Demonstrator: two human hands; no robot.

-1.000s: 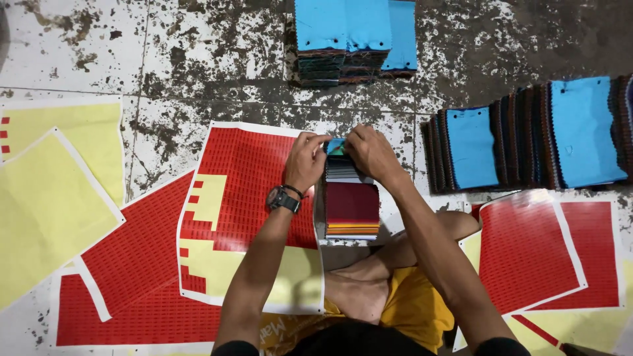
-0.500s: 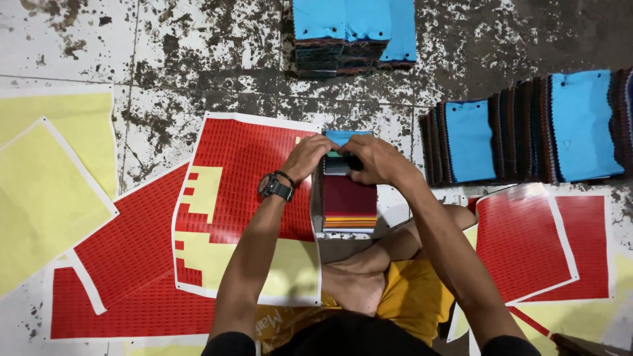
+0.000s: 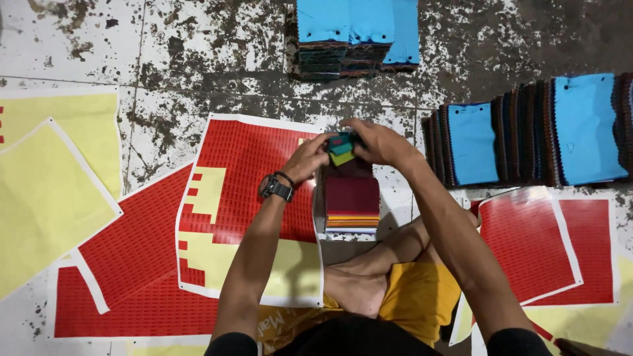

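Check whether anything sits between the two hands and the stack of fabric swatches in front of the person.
Nothing visible does. The left hand and right hand already grip the top end of the fabric swatch stack, touching its blue and green pieces directly.

A worn, pale tiled floor (image 3: 198, 59), heavily blotched with dark stains and scuffs, fills the scene. Red-and-yellow printed sheets (image 3: 250, 198) lie spread across its left, near and right parts. The light is dim, deepening to shadow at far right.
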